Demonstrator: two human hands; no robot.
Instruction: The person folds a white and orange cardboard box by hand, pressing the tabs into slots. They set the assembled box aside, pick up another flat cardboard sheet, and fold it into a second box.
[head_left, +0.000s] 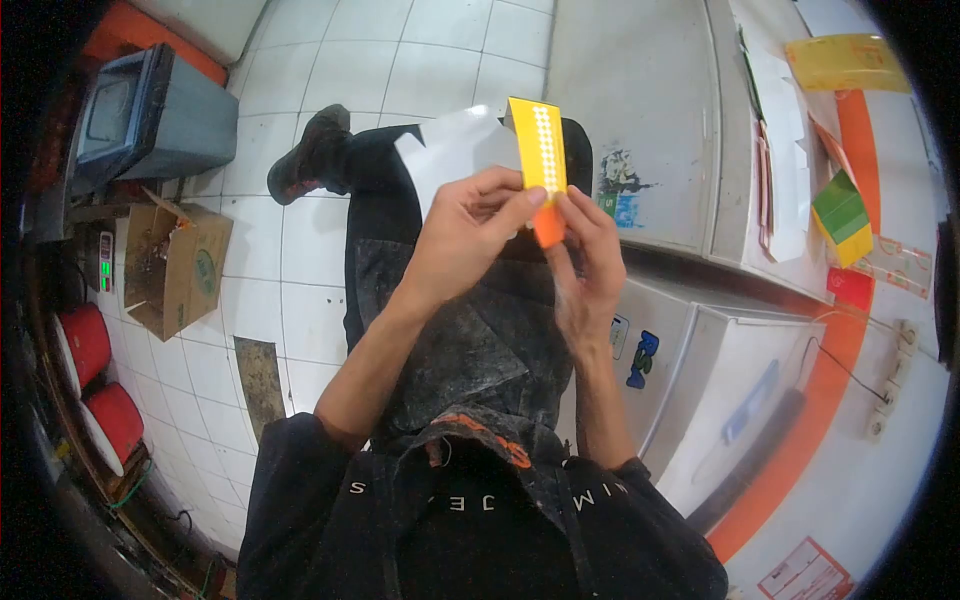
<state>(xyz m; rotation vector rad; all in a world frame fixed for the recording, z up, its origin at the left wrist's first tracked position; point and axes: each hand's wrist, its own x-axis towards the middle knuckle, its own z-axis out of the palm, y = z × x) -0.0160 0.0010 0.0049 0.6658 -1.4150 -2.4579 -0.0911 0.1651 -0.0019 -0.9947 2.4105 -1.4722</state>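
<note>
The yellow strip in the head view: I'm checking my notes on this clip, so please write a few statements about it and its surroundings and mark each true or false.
1. Both hands hold the yellow strip. True: left hand and right hand pinch its lower end.
2. The strip carries rows of white dots. True.
3. The strip's lower end is blue. False: it is orange.
4. A cardboard box stands on the tiled floor. True.
5. The two round containers at the left edge are green. False: they are red.

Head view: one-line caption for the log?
Both hands, left hand and right hand, pinch a yellow-orange strip above the lap.
</note>
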